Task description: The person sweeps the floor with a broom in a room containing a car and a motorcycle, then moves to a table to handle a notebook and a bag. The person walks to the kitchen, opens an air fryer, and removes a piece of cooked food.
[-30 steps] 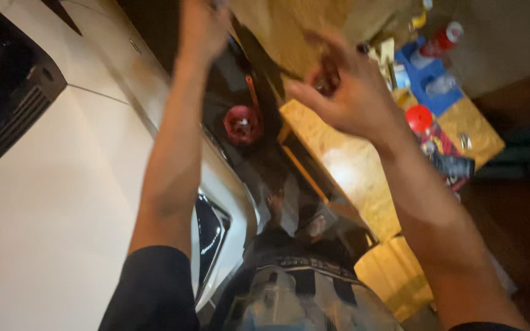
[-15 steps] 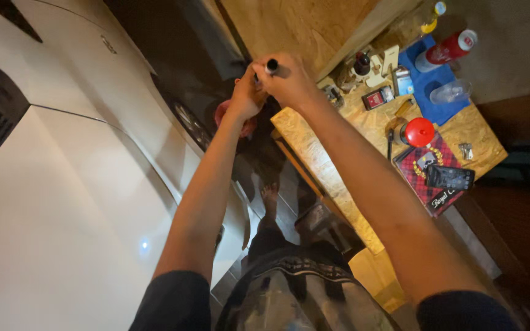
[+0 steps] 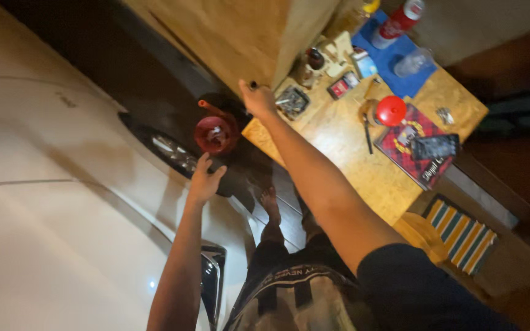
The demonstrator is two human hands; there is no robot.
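A red funnel (image 3: 216, 133) with a red spout sits in the dark gap beside a white car (image 3: 62, 245). My left hand (image 3: 203, 179) is just below the funnel with its fingers spread, at or near its rim; I cannot tell whether they touch. My right hand (image 3: 257, 100) is stretched out to the near corner of a wooden table (image 3: 345, 165), pinching a small dark cap-like object (image 3: 253, 84) in its fingertips. My bare feet (image 3: 270, 202) stand on the floor below.
The table carries a red round lid (image 3: 391, 111), a red-and-black book (image 3: 417, 153) with a dark pouch on it, a blue cloth (image 3: 394, 58), a red can (image 3: 397, 21), a clear cup and several small items. A large wooden board (image 3: 228, 37) leans above; a striped mat (image 3: 461, 233) lies on the right.
My hands were together on the small dark object; now they are apart. The left hand has dropped to the red funnel and the right hand keeps the dark object near the table corner.
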